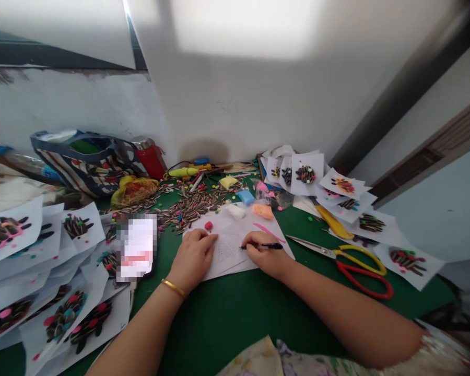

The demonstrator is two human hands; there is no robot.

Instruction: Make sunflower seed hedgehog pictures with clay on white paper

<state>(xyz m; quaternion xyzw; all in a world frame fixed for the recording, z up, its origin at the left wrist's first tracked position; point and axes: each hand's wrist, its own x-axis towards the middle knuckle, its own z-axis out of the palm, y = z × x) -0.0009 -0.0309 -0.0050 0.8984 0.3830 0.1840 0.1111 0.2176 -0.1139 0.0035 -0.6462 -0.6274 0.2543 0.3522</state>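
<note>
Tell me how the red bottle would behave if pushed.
The red bottle looks tall and narrow, so a push near its shiny lid might tip it. Its rounded sides suggest it could then roll, and its hard-looking shell probably wouldn't give.

The left hand (pixel 194 256) lies flat with its fingers close together and a gold band on the wrist. The right hand (pixel 264 253) is curled, fingertips pinched. Both arms are bare and reach forward

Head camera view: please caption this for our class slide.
Right hand draws with a black pen while left hand steadies the white paper beside scattered seeds.
</note>
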